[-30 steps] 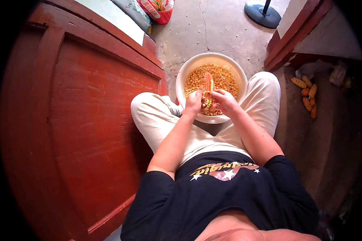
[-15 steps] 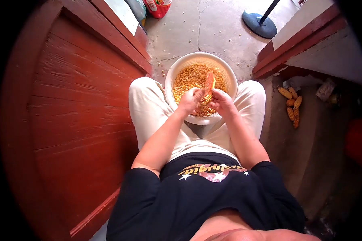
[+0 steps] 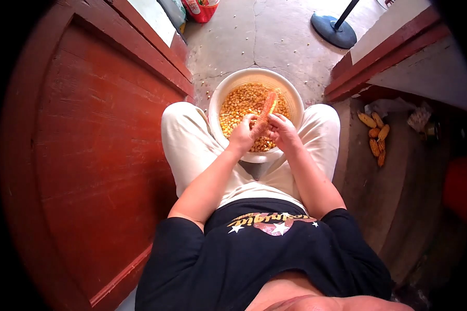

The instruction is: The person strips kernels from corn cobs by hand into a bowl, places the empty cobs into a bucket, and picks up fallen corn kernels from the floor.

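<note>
An ear of corn (image 3: 268, 107), largely stripped to its reddish cob with yellow kernels along its right side, slants over a white basin (image 3: 217, 106). My left hand (image 3: 243, 136) is closed around its lower end. From the other side my right hand (image 3: 284, 133) presses its fingers against the ear, low on the kernel side. Beneath both hands, loose corn kernels (image 3: 241, 101) fill the bottom of the basin, which sits between my knees. My fingers hide the ear's lower tip.
A red wooden door (image 3: 98, 150) stands close on my left. Several ears of corn (image 3: 374, 136) lie on the floor at right, near a crumpled plastic bag (image 3: 392, 105). Ahead are a round black stand base (image 3: 334, 31), a red container (image 3: 205, 10) and scattered kernels.
The ear now leans further to the right and shows more bare cob at its lower part. My left fingers have shifted on it, and my right hand stays against it.
</note>
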Demonstrator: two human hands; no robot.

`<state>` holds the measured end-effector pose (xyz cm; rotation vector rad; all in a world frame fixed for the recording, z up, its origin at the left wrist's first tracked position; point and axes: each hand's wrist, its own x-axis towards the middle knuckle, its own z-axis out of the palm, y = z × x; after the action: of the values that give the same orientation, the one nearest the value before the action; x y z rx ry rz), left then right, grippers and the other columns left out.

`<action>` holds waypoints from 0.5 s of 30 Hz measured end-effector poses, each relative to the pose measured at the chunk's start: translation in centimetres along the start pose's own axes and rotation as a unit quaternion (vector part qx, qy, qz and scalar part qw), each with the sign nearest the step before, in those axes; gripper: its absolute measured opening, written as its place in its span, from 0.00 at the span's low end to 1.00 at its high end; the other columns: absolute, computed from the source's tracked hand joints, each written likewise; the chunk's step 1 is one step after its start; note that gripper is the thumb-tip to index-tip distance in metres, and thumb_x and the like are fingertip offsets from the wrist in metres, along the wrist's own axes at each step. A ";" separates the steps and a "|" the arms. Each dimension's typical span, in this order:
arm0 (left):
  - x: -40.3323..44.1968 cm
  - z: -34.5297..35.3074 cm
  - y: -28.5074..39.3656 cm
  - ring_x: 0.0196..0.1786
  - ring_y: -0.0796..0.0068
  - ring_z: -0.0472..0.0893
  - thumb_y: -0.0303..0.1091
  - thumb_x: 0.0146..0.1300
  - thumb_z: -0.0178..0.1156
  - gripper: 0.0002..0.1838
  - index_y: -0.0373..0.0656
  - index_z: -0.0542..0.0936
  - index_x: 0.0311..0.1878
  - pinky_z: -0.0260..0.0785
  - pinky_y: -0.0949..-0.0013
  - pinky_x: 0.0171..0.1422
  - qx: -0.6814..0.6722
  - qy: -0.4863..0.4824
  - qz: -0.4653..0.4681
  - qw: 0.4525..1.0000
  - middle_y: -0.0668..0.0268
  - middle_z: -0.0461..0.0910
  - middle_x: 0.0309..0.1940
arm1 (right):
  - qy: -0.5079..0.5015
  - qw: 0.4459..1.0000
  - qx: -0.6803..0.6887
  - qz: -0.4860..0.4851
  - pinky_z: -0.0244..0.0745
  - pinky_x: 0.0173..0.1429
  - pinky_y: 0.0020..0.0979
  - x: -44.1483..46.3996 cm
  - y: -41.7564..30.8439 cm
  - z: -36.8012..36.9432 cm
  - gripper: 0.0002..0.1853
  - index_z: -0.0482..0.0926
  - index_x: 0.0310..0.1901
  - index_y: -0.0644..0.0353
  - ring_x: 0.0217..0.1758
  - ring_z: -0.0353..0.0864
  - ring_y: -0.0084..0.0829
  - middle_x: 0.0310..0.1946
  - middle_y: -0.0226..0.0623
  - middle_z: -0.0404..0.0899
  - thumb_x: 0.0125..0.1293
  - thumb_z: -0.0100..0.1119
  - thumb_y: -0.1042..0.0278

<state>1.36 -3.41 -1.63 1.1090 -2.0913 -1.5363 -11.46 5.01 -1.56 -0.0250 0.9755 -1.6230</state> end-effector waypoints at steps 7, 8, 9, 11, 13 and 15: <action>-1.9 0.5 2.2 0.44 0.52 0.76 0.55 0.59 0.50 0.30 0.36 0.70 0.52 0.68 0.57 0.46 0.191 0.027 0.133 0.972 0.50 0.76 0.41 | -0.029 0.995 0.057 0.073 0.76 0.33 0.27 -0.4 -0.8 0.6 0.18 0.73 0.42 0.57 0.32 0.77 0.25 0.32 0.30 0.76 0.60 0.55 0.51; -2.3 0.9 2.1 0.44 0.52 0.76 0.55 0.59 0.50 0.30 0.36 0.70 0.52 0.68 0.57 0.46 0.191 0.025 0.133 0.972 0.50 0.76 0.41 | -0.027 0.994 0.077 0.068 0.76 0.34 0.29 -0.3 -1.1 0.5 0.19 0.73 0.42 0.57 0.33 0.77 0.26 0.33 0.31 0.77 0.60 0.54 0.49; -2.7 1.2 2.1 0.45 0.53 0.75 0.54 0.59 0.50 0.30 0.35 0.70 0.51 0.68 0.58 0.47 0.205 0.012 0.136 0.969 0.50 0.75 0.43 | 0.016 0.994 0.103 0.024 0.76 0.41 0.31 0.6 -0.9 0.6 0.23 0.72 0.46 0.58 0.38 0.77 0.29 0.38 0.34 0.77 0.60 0.54 0.46; -3.0 2.1 1.9 0.44 0.53 0.76 0.53 0.60 0.50 0.27 0.35 0.71 0.49 0.68 0.58 0.46 0.212 0.022 0.134 0.968 0.49 0.76 0.40 | 0.037 0.991 0.129 0.002 0.74 0.45 0.33 1.1 -0.4 0.1 0.25 0.71 0.48 0.59 0.40 0.76 0.29 0.40 0.35 0.76 0.59 0.55 0.46; -3.2 2.1 2.9 0.43 0.52 0.76 0.52 0.60 0.49 0.26 0.36 0.72 0.48 0.68 0.57 0.45 0.182 0.003 0.107 0.977 0.49 0.77 0.38 | 0.082 0.986 0.143 -0.037 0.71 0.52 0.35 0.2 -0.7 1.6 0.28 0.67 0.53 0.60 0.45 0.74 0.31 0.43 0.38 0.74 0.58 0.56 0.47; -2.8 2.4 2.7 0.38 0.53 0.78 0.48 0.63 0.47 0.21 0.37 0.74 0.45 0.68 0.59 0.42 0.113 -0.007 0.084 0.990 0.50 0.78 0.30 | 0.072 0.987 0.134 -0.049 0.71 0.51 0.35 0.5 -0.6 1.5 0.29 0.67 0.53 0.61 0.46 0.74 0.32 0.43 0.38 0.74 0.58 0.56 0.47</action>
<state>0.58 0.58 0.49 0.9669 -2.3463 -1.2591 -11.38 3.74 -0.47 0.2335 0.8666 -1.8564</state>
